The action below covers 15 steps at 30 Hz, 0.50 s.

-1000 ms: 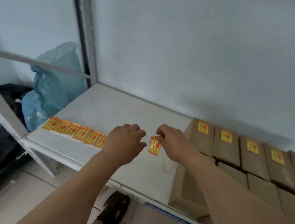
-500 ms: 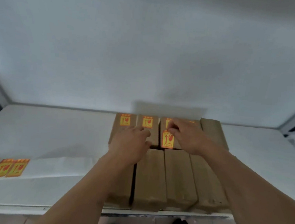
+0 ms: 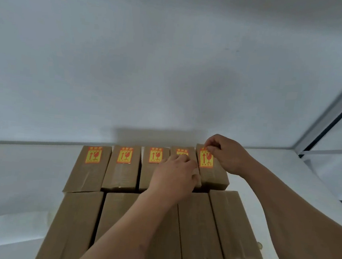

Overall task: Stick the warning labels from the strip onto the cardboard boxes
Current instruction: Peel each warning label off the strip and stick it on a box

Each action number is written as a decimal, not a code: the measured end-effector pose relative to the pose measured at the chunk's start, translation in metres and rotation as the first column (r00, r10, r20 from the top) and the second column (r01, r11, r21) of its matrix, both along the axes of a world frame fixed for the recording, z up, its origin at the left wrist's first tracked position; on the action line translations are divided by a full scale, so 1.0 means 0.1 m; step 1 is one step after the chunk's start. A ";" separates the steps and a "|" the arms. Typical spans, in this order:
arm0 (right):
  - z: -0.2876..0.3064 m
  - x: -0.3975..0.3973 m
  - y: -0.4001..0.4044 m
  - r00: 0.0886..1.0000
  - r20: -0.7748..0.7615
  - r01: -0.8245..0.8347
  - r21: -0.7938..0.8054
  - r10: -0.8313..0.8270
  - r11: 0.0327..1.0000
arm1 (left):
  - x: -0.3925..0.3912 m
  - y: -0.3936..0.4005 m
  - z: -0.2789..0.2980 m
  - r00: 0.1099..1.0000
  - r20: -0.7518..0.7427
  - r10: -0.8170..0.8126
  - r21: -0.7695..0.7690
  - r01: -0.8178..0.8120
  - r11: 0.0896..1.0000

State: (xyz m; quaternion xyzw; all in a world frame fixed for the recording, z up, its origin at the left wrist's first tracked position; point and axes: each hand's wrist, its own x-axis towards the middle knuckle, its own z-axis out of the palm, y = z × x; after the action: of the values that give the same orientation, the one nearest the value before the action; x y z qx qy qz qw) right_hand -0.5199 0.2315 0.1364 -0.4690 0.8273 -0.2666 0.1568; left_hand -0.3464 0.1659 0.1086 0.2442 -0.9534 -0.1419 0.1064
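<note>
Brown cardboard boxes lie in two rows on a white shelf (image 3: 17, 178). In the back row, three boxes carry orange-yellow warning labels (image 3: 124, 155), and a fourth label (image 3: 182, 151) is partly hidden by my left hand (image 3: 174, 175). That hand rests with curled fingers on the fourth box. My right hand (image 3: 226, 152) pinches the top edge of a warning label (image 3: 206, 159) lying on the far-right back box (image 3: 213, 177). The front-row boxes (image 3: 199, 224) show no labels. The label strip is out of view.
A white wall stands right behind the back row. A grey frame post (image 3: 332, 114) slants up at the right. Bare shelf surface lies left of the boxes and to the right of them (image 3: 276, 169). The shelf's front edge runs under the front row.
My view swung right, from the strip to the boxes. My right hand carried the peeled label to the far-right back box. My left hand came along and settled on the neighbouring box.
</note>
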 end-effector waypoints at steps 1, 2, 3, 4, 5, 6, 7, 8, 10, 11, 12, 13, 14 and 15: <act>-0.02 -0.07 0.00 1.000 0.003 0.006 -0.001 -0.006 1.000 | -0.06 0.00 -0.01 1.000 -0.008 -0.011 0.001 0.011 1.000; -0.04 -0.13 -0.01 1.000 0.009 0.013 -0.005 -0.013 1.000 | -0.12 0.00 -0.03 1.000 -0.015 -0.019 0.000 0.019 1.000; -0.06 -0.19 -0.02 1.000 0.017 0.019 -0.009 -0.019 1.000 | -0.17 0.00 -0.05 0.999 -0.018 -0.029 -0.007 0.029 1.000; -0.08 -0.24 -0.04 0.999 0.022 0.025 -0.010 -0.025 1.000 | -0.22 0.00 -0.09 0.999 -0.014 -0.040 -0.014 0.040 0.999; -0.10 -0.29 -0.05 0.999 0.020 0.029 -0.008 -0.029 1.000 | -0.25 0.00 -0.12 0.999 -0.005 -0.051 -0.017 0.051 0.999; -0.12 -0.34 -0.06 0.999 0.016 0.030 -0.003 -0.030 1.000 | -0.28 0.01 -0.16 0.998 0.005 -0.058 -0.012 0.058 0.998; -0.14 -0.38 -0.08 0.999 0.016 0.030 0.000 -0.030 1.000 | -0.31 0.02 -0.20 0.998 0.020 -0.064 -0.003 0.064 0.998; -0.15 -0.42 -0.09 0.999 0.018 0.030 0.001 -0.030 1.000 | -0.34 0.03 -0.24 0.997 0.038 -0.071 0.006 0.071 0.997; -0.18 -0.49 -0.11 0.999 0.029 0.031 0.006 -0.031 1.000 | -0.39 0.06 -0.30 0.993 0.076 -0.091 0.019 0.090 0.996; -0.20 -0.52 -0.12 0.999 0.041 0.032 0.006 -0.032 0.999 | -0.41 0.07 -0.33 0.990 0.093 -0.102 0.021 0.101 0.995; -0.23 -0.54 -0.13 0.998 0.053 0.032 0.006 -0.032 0.999 | -0.42 0.08 -0.35 0.987 0.110 -0.114 0.022 0.112 0.993; -0.26 -0.57 -0.15 0.998 0.060 0.030 0.010 -0.031 0.999 | -0.44 0.08 -0.37 0.985 0.125 -0.122 0.020 0.120 0.993; -0.29 -0.58 -0.16 0.998 0.060 0.025 0.017 -0.026 1.000 | -0.45 0.08 -0.38 0.983 0.136 -0.125 0.018 0.124 0.992; -0.32 -0.60 -0.18 0.998 0.054 0.018 0.024 -0.019 1.000 | -0.45 0.08 -0.38 0.982 0.141 -0.124 0.017 0.123 0.992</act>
State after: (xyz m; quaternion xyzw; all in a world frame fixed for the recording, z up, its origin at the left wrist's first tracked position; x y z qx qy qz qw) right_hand -0.5795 0.2136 0.1046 -0.4520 0.8301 -0.2710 0.1819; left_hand -0.3914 0.1739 0.0702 0.1943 -0.9713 -0.1345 0.0284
